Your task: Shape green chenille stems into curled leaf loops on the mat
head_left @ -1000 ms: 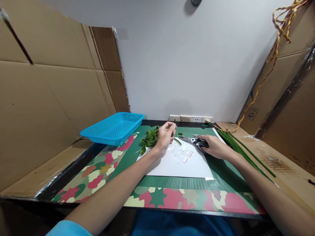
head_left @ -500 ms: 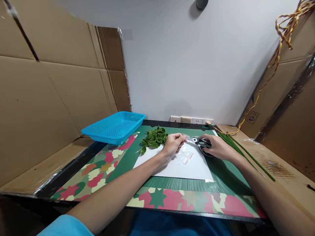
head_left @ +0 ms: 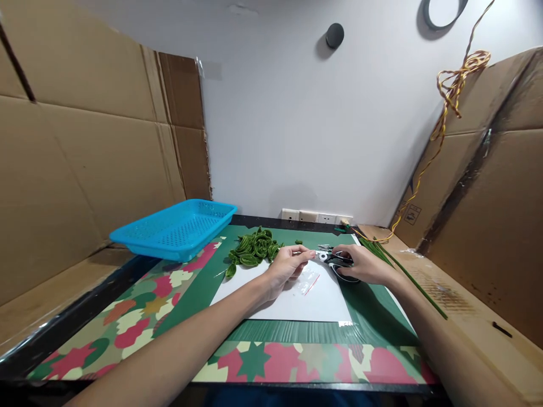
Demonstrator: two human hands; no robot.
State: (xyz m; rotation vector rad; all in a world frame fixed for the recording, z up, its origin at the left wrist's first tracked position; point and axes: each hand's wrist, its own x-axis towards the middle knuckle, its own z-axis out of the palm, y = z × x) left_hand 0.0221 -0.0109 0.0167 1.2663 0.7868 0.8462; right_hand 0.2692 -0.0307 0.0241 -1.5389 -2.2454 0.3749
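Observation:
My right hand is wrapped round the handles of black-and-white scissors, which point left. In front of it, my left hand has thumb and fingertips pinched together beside the scissor blades. Whatever sits in that pinch is too small to make out. Beneath both hands lies a white sheet, with a small clear plastic bag on it. A heap of green fuzzy leaf-shaped loops rests behind my left hand. Beyond the fingertips is a small green piece.
A blue perforated basket stands at the back left. Long green stems lie on the right. Cardboard walls flank the table, and power sockets line its back edge. A twisted yellow cable hangs at right.
My view has tilted up and turned slightly right. Both hands keep nearly the same pose at the scissors. The small green piece behind the left fingers now shows.

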